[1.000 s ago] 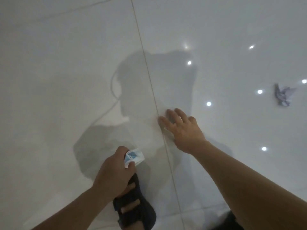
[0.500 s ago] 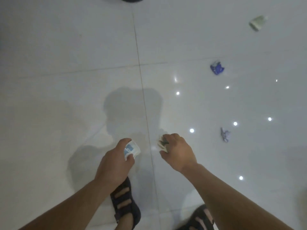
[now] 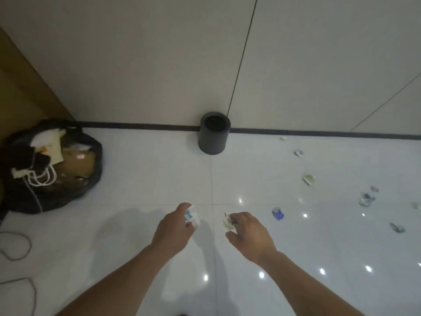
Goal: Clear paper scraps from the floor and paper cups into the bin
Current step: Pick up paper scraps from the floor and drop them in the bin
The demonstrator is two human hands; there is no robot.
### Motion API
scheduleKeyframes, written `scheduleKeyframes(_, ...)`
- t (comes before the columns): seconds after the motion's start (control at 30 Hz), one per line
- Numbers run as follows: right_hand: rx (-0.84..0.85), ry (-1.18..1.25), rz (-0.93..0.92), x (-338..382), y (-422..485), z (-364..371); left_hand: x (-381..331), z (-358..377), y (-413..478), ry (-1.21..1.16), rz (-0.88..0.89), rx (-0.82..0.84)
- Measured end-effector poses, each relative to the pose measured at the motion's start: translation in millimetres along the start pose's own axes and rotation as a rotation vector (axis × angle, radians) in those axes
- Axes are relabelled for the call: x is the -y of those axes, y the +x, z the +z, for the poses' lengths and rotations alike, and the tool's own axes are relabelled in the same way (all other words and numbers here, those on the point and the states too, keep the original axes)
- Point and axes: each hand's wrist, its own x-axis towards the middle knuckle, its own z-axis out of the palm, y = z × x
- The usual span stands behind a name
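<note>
A dark matte cylindrical bin (image 3: 214,135) is now revealed at the wall (image 3: 136,65) on glossy white floor tiles (image 3: 141,179), while a crumpled white-and-blue paper scrap (image 3: 191,215) is still pinched by the left hand (image 3: 173,231) and a creased pale scrap (image 3: 227,222) by the right hand (image 3: 247,236).

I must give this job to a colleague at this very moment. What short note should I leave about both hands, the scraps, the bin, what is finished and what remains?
Left hand: its fingers grip a white and blue scrap.
Right hand: pinches a crumpled pale scrap.
Bin: dark, open, upright, ahead of both hands; its inside looks dark and its contents cannot be told.
Done: two scraps are in hand, not yet dropped in.
Left: drop both in the bin, then gather the scraps on the floor to the right, such as the blue one and the green one.
</note>
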Motion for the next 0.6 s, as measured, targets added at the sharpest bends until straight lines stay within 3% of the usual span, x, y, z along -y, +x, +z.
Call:
scheduleKeyframes(0.23,-0.041,-0.069,-0.078,31,40,-95,-56,-78,25,0.050,0.025,-0.036)
scheduleKeyframes(0.6,-0.024,-0.124,-0.088,-5,191,-202,-184,-121,174,0.076,0.085,-0.070)
